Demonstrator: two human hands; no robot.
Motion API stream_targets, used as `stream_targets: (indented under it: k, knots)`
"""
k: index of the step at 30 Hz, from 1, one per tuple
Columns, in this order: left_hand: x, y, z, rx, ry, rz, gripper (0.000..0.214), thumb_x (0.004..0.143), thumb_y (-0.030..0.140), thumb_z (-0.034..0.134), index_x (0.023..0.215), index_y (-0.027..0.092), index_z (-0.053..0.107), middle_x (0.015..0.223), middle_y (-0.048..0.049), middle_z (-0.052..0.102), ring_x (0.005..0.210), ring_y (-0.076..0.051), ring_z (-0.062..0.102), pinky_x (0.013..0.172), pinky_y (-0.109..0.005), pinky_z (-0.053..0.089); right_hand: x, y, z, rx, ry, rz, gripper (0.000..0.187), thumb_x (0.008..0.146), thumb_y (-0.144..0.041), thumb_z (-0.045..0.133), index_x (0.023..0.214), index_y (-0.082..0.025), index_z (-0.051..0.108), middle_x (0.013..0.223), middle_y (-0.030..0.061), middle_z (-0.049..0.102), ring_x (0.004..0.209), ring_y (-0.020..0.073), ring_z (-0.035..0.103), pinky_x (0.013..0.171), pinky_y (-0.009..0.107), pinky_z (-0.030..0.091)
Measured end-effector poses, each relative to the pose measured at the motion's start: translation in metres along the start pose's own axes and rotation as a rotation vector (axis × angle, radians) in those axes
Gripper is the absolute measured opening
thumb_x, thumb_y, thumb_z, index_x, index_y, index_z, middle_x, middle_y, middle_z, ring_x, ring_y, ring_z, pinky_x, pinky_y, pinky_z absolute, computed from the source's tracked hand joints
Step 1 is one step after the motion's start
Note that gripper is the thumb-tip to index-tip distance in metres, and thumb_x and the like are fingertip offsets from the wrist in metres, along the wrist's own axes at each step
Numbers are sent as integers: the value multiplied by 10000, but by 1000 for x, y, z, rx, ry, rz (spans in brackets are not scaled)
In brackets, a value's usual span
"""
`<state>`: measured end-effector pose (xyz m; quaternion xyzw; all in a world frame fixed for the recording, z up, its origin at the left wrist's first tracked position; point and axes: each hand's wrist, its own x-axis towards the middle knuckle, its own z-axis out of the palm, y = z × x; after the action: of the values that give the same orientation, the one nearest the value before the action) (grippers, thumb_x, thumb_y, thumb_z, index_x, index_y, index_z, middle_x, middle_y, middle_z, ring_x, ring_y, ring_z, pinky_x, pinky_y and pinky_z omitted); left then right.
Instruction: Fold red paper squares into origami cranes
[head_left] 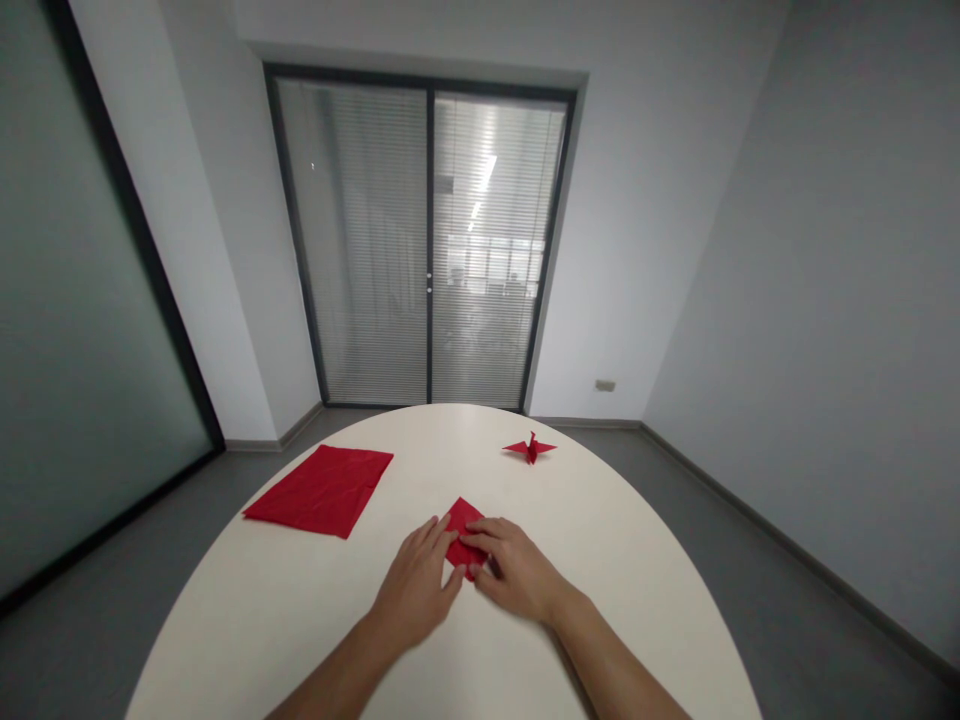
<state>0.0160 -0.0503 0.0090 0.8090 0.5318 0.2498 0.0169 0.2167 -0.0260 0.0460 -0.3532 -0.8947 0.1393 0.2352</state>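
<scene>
A small folded red paper (463, 517) lies on the round white table (600, 560), near the middle. My left hand (417, 585) rests flat on the table with its fingertips on the paper's left edge. My right hand (514, 568) lies over the paper's near right part, fingers stretched and pressing it down. Part of the paper is hidden under both hands.
A stack of flat red paper sheets (321, 489) lies at the left of the table. A finished red paper crane (530, 448) stands at the far side. Beyond the table are glass doors with blinds (427, 250) and grey floor.
</scene>
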Motion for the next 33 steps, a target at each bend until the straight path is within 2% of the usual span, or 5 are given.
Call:
stream_targets:
  k: [4, 11, 22, 27, 33]
  knots:
    - [0, 0, 1, 0, 2, -37, 424, 879, 275, 569, 1292, 176, 585, 1431, -126, 564, 1376, -325, 456, 1130, -544, 388, -1, -2, -3, 25, -14, 5, 501, 810, -247, 645, 1310, -207, 642, 1330, 101, 629, 1208, 273, 563, 1079, 421, 403]
    - [0, -1, 2, -7, 27, -40, 415, 885, 288, 570, 1285, 180, 590, 1410, -127, 566, 1350, -326, 472, 1126, -525, 395, 0, 2, -1, 35, 5, -1, 390, 902, -223, 562, 1280, -204, 658, 1290, 84, 668, 1253, 266, 537, 1121, 449, 344]
    - [1, -1, -1, -3, 8, -15, 387, 925, 330, 544, 1282, 193, 605, 1429, -124, 557, 1348, -328, 477, 1117, -539, 398, 1, 0, -2, 58, 28, -18, 454, 844, -156, 602, 1292, -218, 638, 1255, 73, 681, 1144, 252, 585, 1049, 422, 402]
    - [1, 0, -2, -13, 11, -14, 376, 922, 342, 552, 1263, 198, 621, 1420, -122, 571, 1330, -329, 498, 1106, -547, 407, 2, -2, -3, 58, 6, -5, 392, 897, -185, 555, 1277, -226, 644, 1232, 72, 689, 1148, 243, 583, 1055, 420, 402]
    - [0, -3, 3, -42, 42, -7, 420, 917, 368, 563, 1297, 191, 596, 1435, -122, 560, 1340, -331, 491, 1113, -554, 400, 0, 3, 2, 16, 5, 92, 543, 901, -221, 533, 1442, -185, 498, 1488, 124, 489, 1333, 273, 445, 1130, 458, 338]
